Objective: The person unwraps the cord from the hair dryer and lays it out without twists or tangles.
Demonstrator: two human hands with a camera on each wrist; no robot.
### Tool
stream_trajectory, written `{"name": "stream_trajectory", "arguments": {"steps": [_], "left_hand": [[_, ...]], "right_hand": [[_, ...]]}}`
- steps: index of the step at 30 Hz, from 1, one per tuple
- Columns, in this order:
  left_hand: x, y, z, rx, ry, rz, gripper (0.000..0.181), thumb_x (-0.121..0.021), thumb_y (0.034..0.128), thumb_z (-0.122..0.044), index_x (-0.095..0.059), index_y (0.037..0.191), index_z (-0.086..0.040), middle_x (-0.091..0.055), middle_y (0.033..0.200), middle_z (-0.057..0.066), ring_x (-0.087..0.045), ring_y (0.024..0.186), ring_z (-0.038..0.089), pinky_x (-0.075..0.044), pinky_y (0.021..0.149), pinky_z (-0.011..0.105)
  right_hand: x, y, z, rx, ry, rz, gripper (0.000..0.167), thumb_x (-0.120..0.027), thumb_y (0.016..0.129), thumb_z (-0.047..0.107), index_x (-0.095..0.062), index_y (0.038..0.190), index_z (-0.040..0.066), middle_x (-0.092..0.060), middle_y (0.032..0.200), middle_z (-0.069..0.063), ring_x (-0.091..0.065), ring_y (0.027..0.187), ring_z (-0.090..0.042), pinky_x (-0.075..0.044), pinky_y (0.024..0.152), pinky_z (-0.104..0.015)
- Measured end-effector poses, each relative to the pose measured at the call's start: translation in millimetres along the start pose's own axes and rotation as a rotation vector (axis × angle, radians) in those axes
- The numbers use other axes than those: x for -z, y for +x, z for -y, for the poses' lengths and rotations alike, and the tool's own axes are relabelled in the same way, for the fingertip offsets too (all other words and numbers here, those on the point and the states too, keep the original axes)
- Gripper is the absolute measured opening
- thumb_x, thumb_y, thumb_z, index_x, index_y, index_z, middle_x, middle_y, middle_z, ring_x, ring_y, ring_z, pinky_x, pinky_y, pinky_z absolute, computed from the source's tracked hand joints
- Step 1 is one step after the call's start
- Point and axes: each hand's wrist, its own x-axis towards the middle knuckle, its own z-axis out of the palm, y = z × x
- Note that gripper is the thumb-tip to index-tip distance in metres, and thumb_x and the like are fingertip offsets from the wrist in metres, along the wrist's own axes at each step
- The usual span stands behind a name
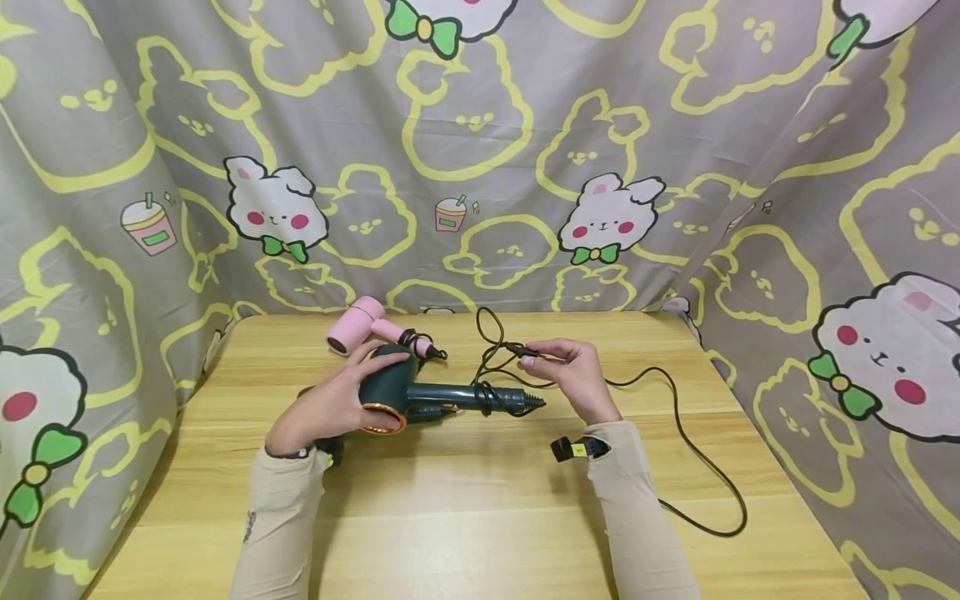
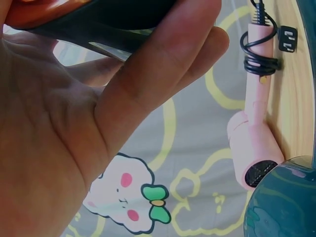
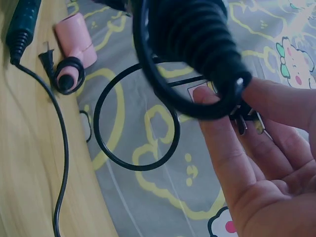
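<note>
A dark green hair dryer (image 1: 450, 396) with a copper-coloured rim is held up over the table by my left hand (image 1: 322, 408), which grips its head. Its black cord (image 1: 486, 402) is wound round the lower handle, and a loose loop rises above it. My right hand (image 1: 573, 375) pinches the plug (image 1: 525, 352) at the end of that cord; the metal prongs (image 3: 241, 126) show in the right wrist view. Beneath the held dryer lies a second dark green hair dryer (image 1: 429, 415), mostly hidden in the head view. Its rounded head (image 2: 281, 202) appears in the left wrist view.
On the back left of the wooden table (image 1: 435, 533) lies a pink hair dryer (image 1: 356, 323), its cord wrapped round the handle. A long loose black cord (image 1: 701, 454) curves across the right side. Patterned grey curtains (image 1: 480, 150) enclose the table.
</note>
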Motion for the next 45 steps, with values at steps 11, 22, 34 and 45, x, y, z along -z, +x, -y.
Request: {"name": "stream_trajectory", "arguments": {"steps": [11, 22, 34, 45], "left_hand": [[-2.3, 2.2, 0.0, -0.023, 0.019, 0.003, 0.099, -0.097, 0.0694, -0.037, -0.049, 0.153, -0.018, -0.034, 0.16, 0.016, -0.046, 0.136, 0.037, -0.048, 0.103, 0.054], [-3.6, 3.3, 1.9, -0.039, 0.032, -0.003, 0.098, -0.097, 0.0687, -0.038, -0.05, 0.152, -0.017, -0.038, 0.158, 0.013, -0.051, 0.131, 0.033, -0.05, 0.1, 0.05], [-4.6, 4.7, 4.6, -0.01, 0.036, -0.002, 0.098, -0.097, 0.0691, -0.038, -0.05, 0.153, -0.018, -0.035, 0.161, 0.015, -0.046, 0.137, 0.036, -0.047, 0.105, 0.054], [-0.5, 0.4, 8.1, 0.03, 0.034, -0.029, 0.099, -0.097, 0.0692, -0.039, -0.049, 0.154, -0.023, -0.035, 0.16, 0.015, -0.053, 0.129, 0.037, -0.05, 0.1, 0.053]], "right_hand": [[-8.7, -8.4, 15.1, 0.064, 0.022, 0.035, 0.04, -0.081, 0.089, 0.012, -0.07, 0.123, -0.006, -0.081, 0.104, 0.0, -0.079, 0.096, -0.016, -0.06, 0.092, -0.034], [-20.1, -23.0, 36.4, 0.14, 0.068, 0.081, 0.034, -0.081, 0.089, 0.007, -0.072, 0.12, -0.005, -0.081, 0.106, 0.002, -0.079, 0.098, -0.021, -0.061, 0.09, -0.037], [-27.0, -45.2, 61.6, 0.247, 0.065, 0.168, 0.022, -0.08, 0.087, 0.001, -0.08, 0.108, 0.009, -0.08, 0.11, 0.002, -0.078, 0.096, -0.016, -0.062, 0.083, -0.032], [-27.7, -60.3, 76.0, 0.278, 0.117, 0.33, 0.036, -0.076, 0.087, -0.008, -0.081, 0.104, 0.023, -0.08, 0.11, 0.001, -0.078, 0.096, -0.016, -0.063, 0.08, -0.033]]}}
